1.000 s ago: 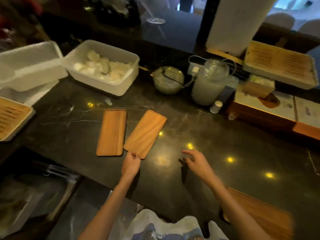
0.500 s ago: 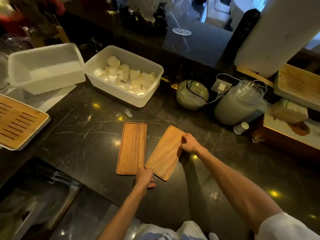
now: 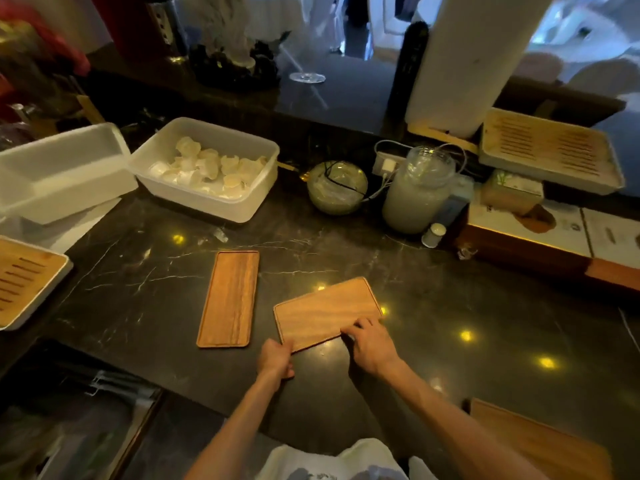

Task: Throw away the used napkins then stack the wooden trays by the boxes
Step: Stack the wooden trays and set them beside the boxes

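Two long wooden trays lie on the dark marble counter (image 3: 450,323). The left tray (image 3: 230,297) lies flat, lengthwise away from me, untouched. The right tray (image 3: 325,311) is turned crosswise and held at its near edge by both hands. My left hand (image 3: 275,358) grips its near left corner. My right hand (image 3: 370,342) grips the near edge toward the right. A white box (image 3: 207,168) holding crumpled white napkins stands at the back left, with an empty white box (image 3: 59,171) beside it.
A slatted wooden tray in a white frame (image 3: 20,278) sits at the left edge. A round bowl (image 3: 337,187), a frosted jar (image 3: 420,190), cables and another slatted tray (image 3: 550,150) line the back right. A wooden board (image 3: 540,441) lies near right.
The right tray has been turned from a diagonal lengthwise position to crosswise and drawn toward me. My right hand moved from its far end to its near edge. The left tray stayed put.
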Demonstrator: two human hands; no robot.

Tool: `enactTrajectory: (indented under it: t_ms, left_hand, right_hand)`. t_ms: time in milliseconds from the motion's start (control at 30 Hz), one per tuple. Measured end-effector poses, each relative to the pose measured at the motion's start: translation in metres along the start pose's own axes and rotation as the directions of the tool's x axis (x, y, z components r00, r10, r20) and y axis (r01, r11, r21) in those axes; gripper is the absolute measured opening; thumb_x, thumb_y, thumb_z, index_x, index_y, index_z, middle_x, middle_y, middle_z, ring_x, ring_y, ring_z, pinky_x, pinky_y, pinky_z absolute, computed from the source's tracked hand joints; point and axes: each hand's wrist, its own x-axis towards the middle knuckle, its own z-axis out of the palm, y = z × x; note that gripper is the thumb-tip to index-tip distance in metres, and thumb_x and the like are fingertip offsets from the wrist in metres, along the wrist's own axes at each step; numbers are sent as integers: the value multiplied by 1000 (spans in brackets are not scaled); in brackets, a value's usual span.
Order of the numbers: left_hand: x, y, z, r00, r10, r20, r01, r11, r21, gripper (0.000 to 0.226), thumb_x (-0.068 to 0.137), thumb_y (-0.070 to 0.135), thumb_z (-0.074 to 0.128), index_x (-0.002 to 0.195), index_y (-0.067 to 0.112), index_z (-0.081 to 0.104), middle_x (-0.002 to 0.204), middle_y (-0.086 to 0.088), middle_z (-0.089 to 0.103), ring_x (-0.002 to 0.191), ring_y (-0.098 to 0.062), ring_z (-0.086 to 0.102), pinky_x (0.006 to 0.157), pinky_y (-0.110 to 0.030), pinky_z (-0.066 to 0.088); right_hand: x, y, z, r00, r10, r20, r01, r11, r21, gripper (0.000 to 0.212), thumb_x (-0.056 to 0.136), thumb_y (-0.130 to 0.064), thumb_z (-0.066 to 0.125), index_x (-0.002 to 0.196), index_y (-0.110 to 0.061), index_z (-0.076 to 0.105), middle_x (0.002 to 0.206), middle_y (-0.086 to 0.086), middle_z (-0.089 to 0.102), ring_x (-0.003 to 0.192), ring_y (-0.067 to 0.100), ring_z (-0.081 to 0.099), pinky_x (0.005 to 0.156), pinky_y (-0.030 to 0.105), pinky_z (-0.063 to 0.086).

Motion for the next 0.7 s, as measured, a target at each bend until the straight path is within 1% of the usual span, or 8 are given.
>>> enactTrajectory:
  t_ms: [67,167,267,333,433,533,633,700]
  left_hand:
    - [-11,-5,0,990,49,132,-59,996,70,28,97,30,53,79,10,47,63,-9,49,50,-21,48,54,-34,46]
    - [-37,-16,11,928,166,334,-181,983,13,26,97,28,53,79,9,52,61,-8,55,54,-19,57,51,-30,50]
    - [-60,-22,29,899,279,339,-217,953,-210,15,97,17,54,89,4,55,77,-11,58,71,-18,63,61,-31,59]
    - [-71,-20,40,895,301,329,-184,921,-343,9,96,9,54,104,8,55,86,-10,69,78,-21,70,67,-34,62]
    - [-87,-9,53,887,316,336,-178,907,-382,26,94,7,56,119,10,52,105,-15,70,86,-25,73,70,-36,62]
    - [-105,3,66,865,330,378,-191,913,-360,29,92,10,59,121,12,57,108,-16,70,83,-27,73,69,-35,63]
    - [-124,11,89,827,368,424,-240,915,-325,32,87,11,63,119,11,59,107,-13,72,85,-27,73,69,-36,63]
    - [-139,7,119,816,363,450,-302,931,-202,26,88,6,62,114,8,60,100,-15,73,79,-25,73,63,-34,63]
  right_hand:
    - [-26,21,6,997,59,-50,-53,992,113,31,88,-23,47,112,-28,67,116,4,61,117,26,49,97,33,42]
    - [-68,62,17,939,310,-150,-232,890,392,22,91,-15,48,98,-16,69,112,8,59,110,28,52,94,33,44]
    - [-102,93,23,876,467,-118,-305,727,614,20,93,-15,53,107,-8,66,118,12,56,112,29,53,99,33,41]
    - [-119,107,22,866,500,-18,-310,564,765,26,93,-17,54,117,-8,61,121,12,60,115,27,56,99,33,42]
    - [-139,121,19,889,450,85,-255,334,907,41,97,-26,52,135,-13,48,133,5,54,122,22,53,102,41,46]
    - [-157,140,15,885,466,6,-109,194,975,45,96,-34,52,139,-25,42,135,-3,48,118,15,52,94,36,52]
    - [-185,174,10,821,568,-54,33,48,998,41,96,-28,54,135,-31,42,111,0,61,90,11,61,66,25,54]
    - [-215,203,16,749,659,-67,50,45,998,37,96,-17,54,131,-24,48,94,1,67,77,9,61,61,23,51]
